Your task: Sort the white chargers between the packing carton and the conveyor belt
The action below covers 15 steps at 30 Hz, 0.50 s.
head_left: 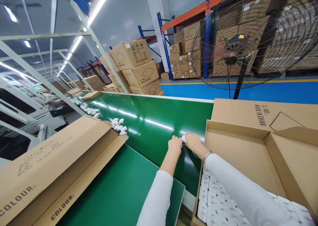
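My two hands meet over the green conveyor belt (154, 120), close to the carton on the right. A small white block-like piece (184, 139) shows between them, with my right hand (192, 140) closed on it. Fingers curled, my left hand (175, 144) nearly touches the right one; whatever is in its grip is hidden. Below my right forearm, an open carton (208, 128) holds tight rows of white pieces (216, 203), partly covered by the sleeve. More loose white blocks (119, 125) lie on the belt farther left.
A large open carton (62, 146) stands at the left beside a green side table (106, 193). Stacked cartons (139, 67) rise behind the belt. A big caged fan (233, 50) stands at the back right, in front of shelving (184, 17).
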Available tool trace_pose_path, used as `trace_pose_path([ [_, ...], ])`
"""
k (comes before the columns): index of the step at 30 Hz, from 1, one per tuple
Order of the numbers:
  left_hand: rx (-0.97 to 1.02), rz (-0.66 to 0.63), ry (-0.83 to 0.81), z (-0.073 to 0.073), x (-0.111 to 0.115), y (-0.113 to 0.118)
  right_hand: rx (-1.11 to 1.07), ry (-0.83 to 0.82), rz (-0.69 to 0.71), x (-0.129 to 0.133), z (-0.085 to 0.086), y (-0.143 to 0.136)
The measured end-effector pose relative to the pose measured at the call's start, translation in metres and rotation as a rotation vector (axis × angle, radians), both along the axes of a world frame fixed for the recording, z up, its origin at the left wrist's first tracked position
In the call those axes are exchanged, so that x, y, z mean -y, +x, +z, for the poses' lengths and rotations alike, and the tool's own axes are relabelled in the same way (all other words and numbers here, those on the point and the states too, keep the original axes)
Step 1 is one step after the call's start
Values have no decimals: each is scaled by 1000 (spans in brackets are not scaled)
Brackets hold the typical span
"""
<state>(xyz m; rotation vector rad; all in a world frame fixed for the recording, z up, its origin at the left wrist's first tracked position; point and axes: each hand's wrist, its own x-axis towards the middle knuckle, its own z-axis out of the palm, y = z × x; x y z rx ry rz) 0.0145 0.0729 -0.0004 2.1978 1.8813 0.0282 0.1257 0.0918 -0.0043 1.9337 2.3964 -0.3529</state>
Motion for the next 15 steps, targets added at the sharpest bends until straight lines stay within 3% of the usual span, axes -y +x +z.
trace_pose_path([
  [8,260,-12,-13,-9,41,-46,-78,-71,216,8,5,13],
  [12,320,-6,-53,-20,53,-52,-107,-164,355,21,-3,7],
  [15,300,49,-101,-20,60,-53,-131,-169,389,31,-4,2],
])
